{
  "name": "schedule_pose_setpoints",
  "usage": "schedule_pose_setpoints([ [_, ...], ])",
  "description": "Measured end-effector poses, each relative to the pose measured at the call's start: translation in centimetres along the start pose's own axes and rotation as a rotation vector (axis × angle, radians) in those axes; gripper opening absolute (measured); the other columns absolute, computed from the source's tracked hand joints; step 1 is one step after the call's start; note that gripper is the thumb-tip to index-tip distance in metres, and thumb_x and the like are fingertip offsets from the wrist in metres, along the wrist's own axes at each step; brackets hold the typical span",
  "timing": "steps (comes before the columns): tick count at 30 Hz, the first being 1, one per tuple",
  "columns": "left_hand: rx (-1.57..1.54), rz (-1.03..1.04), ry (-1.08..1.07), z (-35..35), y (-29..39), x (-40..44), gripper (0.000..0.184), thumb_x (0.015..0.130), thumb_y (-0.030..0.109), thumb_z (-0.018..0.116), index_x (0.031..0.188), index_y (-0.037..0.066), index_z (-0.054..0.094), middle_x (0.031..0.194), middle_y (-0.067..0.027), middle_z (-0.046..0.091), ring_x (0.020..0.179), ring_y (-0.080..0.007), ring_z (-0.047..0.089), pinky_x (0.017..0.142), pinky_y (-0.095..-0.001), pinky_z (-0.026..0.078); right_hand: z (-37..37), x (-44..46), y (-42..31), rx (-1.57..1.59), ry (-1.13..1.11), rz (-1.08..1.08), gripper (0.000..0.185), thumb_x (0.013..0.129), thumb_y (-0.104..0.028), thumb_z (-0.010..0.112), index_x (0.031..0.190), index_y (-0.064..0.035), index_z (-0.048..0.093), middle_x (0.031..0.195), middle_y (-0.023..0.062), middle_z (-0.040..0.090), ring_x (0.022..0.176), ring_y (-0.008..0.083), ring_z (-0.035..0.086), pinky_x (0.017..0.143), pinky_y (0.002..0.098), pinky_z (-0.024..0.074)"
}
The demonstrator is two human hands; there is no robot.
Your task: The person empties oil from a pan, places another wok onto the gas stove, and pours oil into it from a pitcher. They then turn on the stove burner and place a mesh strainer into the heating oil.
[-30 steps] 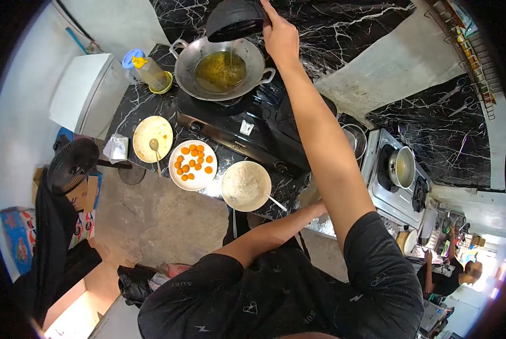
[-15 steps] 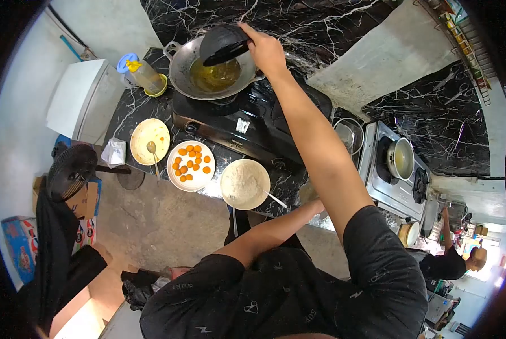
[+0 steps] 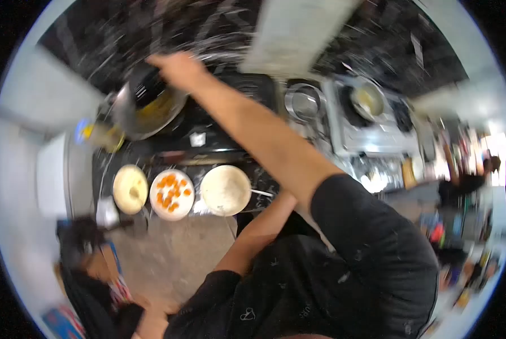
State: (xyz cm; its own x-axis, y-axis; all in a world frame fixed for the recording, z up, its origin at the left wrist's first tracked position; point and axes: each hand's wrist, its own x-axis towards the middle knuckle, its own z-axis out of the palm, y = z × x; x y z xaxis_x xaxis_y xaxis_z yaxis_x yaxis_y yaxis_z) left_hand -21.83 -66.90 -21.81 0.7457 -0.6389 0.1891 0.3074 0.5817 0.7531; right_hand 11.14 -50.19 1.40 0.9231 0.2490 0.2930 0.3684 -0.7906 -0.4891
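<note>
My right hand (image 3: 182, 69) is blurred but closed on the rim of a black bowl (image 3: 142, 86). The bowl is tilted over a metal wok (image 3: 142, 134) at the far left of the stove. Yellow oil (image 3: 156, 110) shows in the wok, partly covered by the bowl. My left hand (image 3: 288, 199) sits under my right forearm at the counter edge, its fingers hidden. Closest to it is a bowl of white flour (image 3: 226, 191) with a white handle sticking out. Beside that, a white plate (image 3: 172, 214) carries several orange balls (image 3: 173, 192).
A cream bowl (image 3: 130, 175) with a spoon stands left of the plate. Bottles (image 3: 101, 135) are beside the wok. To the right are a strainer (image 3: 305, 103) and a silver stove (image 3: 371, 138) bearing a pot (image 3: 368, 100). Another person (image 3: 462, 189) is at the far right.
The camera view has swung, shifting the stove and wok left and lower in view. My right hand still holds the black bowl over the wok. My left hand is now more hidden behind the right forearm.
</note>
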Motion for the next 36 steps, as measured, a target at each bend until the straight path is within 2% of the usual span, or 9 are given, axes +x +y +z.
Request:
schedule_pose_setpoints([
  [2, 0.835, -0.241, -0.402, 0.8, -1.7, 1.8, 0.040, 0.098, 0.026, 0.056, 0.130, 0.004, 0.048, 0.132, -0.0148, 0.049, 0.096, -0.0209, 0.063, 0.078, -0.0364, 0.052, -2.4, -0.8, -0.4, 0.030, 0.084, 0.102, 0.047, 0.083, -0.018, 0.060, 0.129, -0.0276, 0.059, 0.097, 0.0200, 0.068, 0.094, 0.0362, 0.066, 0.083, 0.0464, 0.0529],
  [3, 0.824, -0.240, -0.488, 1.5, -1.3, 1.6, 0.040, 0.098, 0.026, 0.056, 0.130, 0.004, 0.048, 0.132, -0.0148, 0.049, 0.096, -0.0209, 0.063, 0.078, -0.0364, 0.052, -3.1, -0.8, -0.3, 0.083, 0.140, 0.200, 0.046, 0.081, -0.013, 0.058, 0.126, -0.0180, 0.061, 0.095, 0.0180, 0.069, 0.093, 0.0351, 0.067, 0.087, 0.0447, 0.0527],
  [5, -0.103, -0.467, 0.092, 2.8, 0.1, 1.4, 0.024, 0.099, 0.023, 0.053, 0.115, 0.005, 0.056, 0.107, -0.0064, 0.057, 0.114, -0.0169, 0.055, 0.088, -0.0329, 0.049, -6.9, -2.9, 0.8, 0.348, 0.068, 0.334, 0.039, 0.081, -0.010, 0.057, 0.119, 0.0005, 0.060, 0.089, 0.0187, 0.071, 0.080, 0.0325, 0.071, 0.078, 0.0394, 0.0571],
  [9, -0.157, -0.660, 0.176, 3.2, -0.1, 2.5, 0.024, 0.098, 0.024, 0.054, 0.115, 0.007, 0.056, 0.107, -0.0052, 0.058, 0.102, -0.0168, 0.061, 0.079, -0.0317, 0.051, -13.9, -11.1, 6.1, 0.734, -0.083, 0.553, 0.032, 0.086, -0.010, 0.055, 0.087, 0.0214, 0.057, 0.073, 0.0154, 0.072, 0.063, 0.0216, 0.072, 0.056, 0.0291, 0.0593],
  [12, -0.131, -0.672, 0.178, 1.4, -1.8, 3.2, 0.022, 0.098, 0.024, 0.053, 0.113, 0.009, 0.055, 0.105, -0.0035, 0.061, 0.094, -0.0158, 0.063, 0.075, -0.0310, 0.050, -19.6, -21.8, 9.5, 0.897, 0.041, 0.732, 0.030, 0.086, -0.009, 0.059, 0.091, 0.0208, 0.059, 0.076, 0.0236, 0.070, 0.061, 0.0290, 0.071, 0.054, 0.0349, 0.0606],
  [15, -0.090, -0.781, 0.295, 4.2, -0.8, 3.1, 0.018, 0.098, 0.025, 0.052, 0.110, 0.012, 0.053, 0.100, -0.0018, 0.064, 0.088, -0.0142, 0.063, 0.069, -0.0293, 0.046, -24.6, -34.1, 12.6, 0.546, 0.255, 0.799, 0.031, 0.088, -0.015, 0.061, 0.097, 0.0137, 0.059, 0.074, 0.0201, 0.070, 0.061, 0.0260, 0.070, 0.052, 0.0354, 0.0572],
  [19, -0.089, -0.743, 0.356, 4.4, -2.6, 4.0, 0.015, 0.098, 0.023, 0.050, 0.104, 0.009, 0.053, 0.100, -0.0052, 0.065, 0.091, -0.0173, 0.062, 0.072, -0.0322, 0.046, -30.8, -50.5, 16.0, 0.897, 0.532, 1.066, 0.039, 0.088, -0.013, 0.062, 0.119, 0.0064, 0.048, 0.070, 0.0142, 0.067, 0.054, 0.0211, 0.066, 0.044, 0.0300, 0.0489],
  [25, 0.081, -0.647, 0.446, 7.3, -3.8, 4.3, 0.019, 0.096, 0.025, 0.056, 0.106, 0.011, 0.050, 0.098, -0.0039, 0.064, 0.089, -0.0167, 0.062, 0.070, -0.0324, 0.044, -41.9, -69.2, 24.6, 0.741, 0.823, 1.257, 0.026, 0.089, -0.015, 0.060, 0.108, 0.0027, 0.055, 0.070, 0.0138, 0.067, 0.053, 0.0187, 0.064, 0.049, 0.0270, 0.0531],
  [36, 0.409, -0.630, 0.915, 8.2, -5.8, 7.1, 0.018, 0.096, 0.028, 0.053, 0.100, 0.012, 0.058, 0.092, -0.0014, 0.062, 0.085, -0.0144, 0.059, 0.074, -0.0314, 0.040, -56.9, -90.3, 61.6, 0.756, 1.241, 1.285, 0.021, 0.087, -0.014, 0.055, 0.098, 0.0040, 0.057, 0.074, 0.0163, 0.067, 0.055, 0.0191, 0.065, 0.051, 0.0319, 0.0552],
])
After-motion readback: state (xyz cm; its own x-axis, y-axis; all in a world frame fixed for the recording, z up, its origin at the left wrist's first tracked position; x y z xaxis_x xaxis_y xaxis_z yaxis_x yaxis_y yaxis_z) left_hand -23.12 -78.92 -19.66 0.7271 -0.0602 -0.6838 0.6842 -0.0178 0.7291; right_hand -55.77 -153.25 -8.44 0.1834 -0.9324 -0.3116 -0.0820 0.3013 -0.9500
